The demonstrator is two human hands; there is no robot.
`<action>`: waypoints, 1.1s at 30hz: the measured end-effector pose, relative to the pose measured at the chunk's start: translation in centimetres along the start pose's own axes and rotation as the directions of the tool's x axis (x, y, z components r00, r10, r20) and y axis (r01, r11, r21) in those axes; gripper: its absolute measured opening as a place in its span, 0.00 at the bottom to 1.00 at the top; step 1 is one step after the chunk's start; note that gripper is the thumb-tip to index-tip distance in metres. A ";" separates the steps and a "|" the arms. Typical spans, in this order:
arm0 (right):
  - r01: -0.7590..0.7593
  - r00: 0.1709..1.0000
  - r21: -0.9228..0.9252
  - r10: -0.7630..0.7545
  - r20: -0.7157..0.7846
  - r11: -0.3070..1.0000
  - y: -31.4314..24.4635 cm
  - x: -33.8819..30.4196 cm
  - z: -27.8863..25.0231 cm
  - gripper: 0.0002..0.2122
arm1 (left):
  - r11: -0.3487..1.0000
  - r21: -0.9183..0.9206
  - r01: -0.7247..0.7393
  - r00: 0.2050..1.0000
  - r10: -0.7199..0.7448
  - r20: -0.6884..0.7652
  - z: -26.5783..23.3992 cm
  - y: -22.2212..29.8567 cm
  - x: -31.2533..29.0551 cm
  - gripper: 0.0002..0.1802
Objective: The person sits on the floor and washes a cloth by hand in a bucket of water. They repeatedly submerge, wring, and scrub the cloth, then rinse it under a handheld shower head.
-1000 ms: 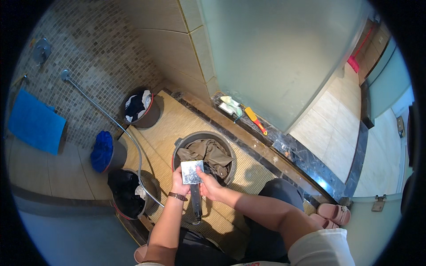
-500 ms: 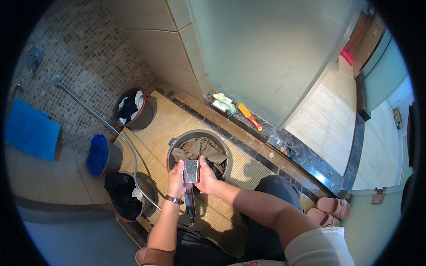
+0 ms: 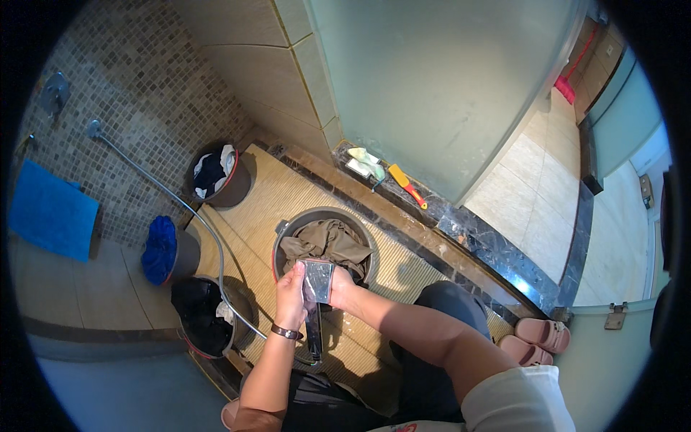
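Observation:
A hand shower with a square, shiny head and a dark glossy handle is held over the near rim of a round grey basin. My left hand is closed on the left edge of the head, thumb along its side. On the opposite edge my right hand grips too; most of its fingers are hidden behind the head. Brown wet-looking cloth is heaped in the basin, just beyond both hands. From the handle's lower end a metal hose runs up to the wall at left.
Buckets of clothes stand at left: dark and white pieces, blue cloth, black cloth. A yellow-and-red brush and soap lie on the stone ledge. Pink slippers are at right. Ribbed matting covers the floor.
The shower head has shifted slightly to the right and its handle hangs straighter. My right hand's fingers have slid further behind the head. The surroundings look unchanged.

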State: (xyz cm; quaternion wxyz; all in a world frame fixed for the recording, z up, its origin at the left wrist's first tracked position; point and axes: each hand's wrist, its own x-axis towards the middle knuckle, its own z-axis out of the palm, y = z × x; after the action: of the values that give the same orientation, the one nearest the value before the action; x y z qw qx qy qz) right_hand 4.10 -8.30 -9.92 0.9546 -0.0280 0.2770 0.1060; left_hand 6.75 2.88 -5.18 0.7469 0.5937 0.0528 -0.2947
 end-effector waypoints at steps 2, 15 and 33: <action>0.006 1.000 0.009 -0.006 0.007 1.000 0.1 0.0 0.0 0.12 | 1.000 -0.005 0.002 1.000 -0.002 0.007 -0.1 -0.1 0.1 0.18; 0.034 0.999 -0.024 -0.034 -0.016 0.999 0.4 -0.3 -0.3 0.14 | 1.000 0.013 0.007 1.000 -0.007 0.005 -0.3 -0.7 -0.2 0.20; 0.036 0.998 -0.094 -0.040 -0.042 0.995 0.4 0.6 -2.6 0.18 | 0.999 0.033 0.018 0.999 -0.017 -0.033 -0.5 -1.6 -0.5 0.18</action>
State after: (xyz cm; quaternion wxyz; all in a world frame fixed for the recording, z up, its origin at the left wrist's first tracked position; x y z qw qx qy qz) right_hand 3.08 -8.05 -12.45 0.9478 -0.0798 0.2920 0.1002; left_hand 5.73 3.35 -6.50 0.7332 0.6105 0.0652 -0.2924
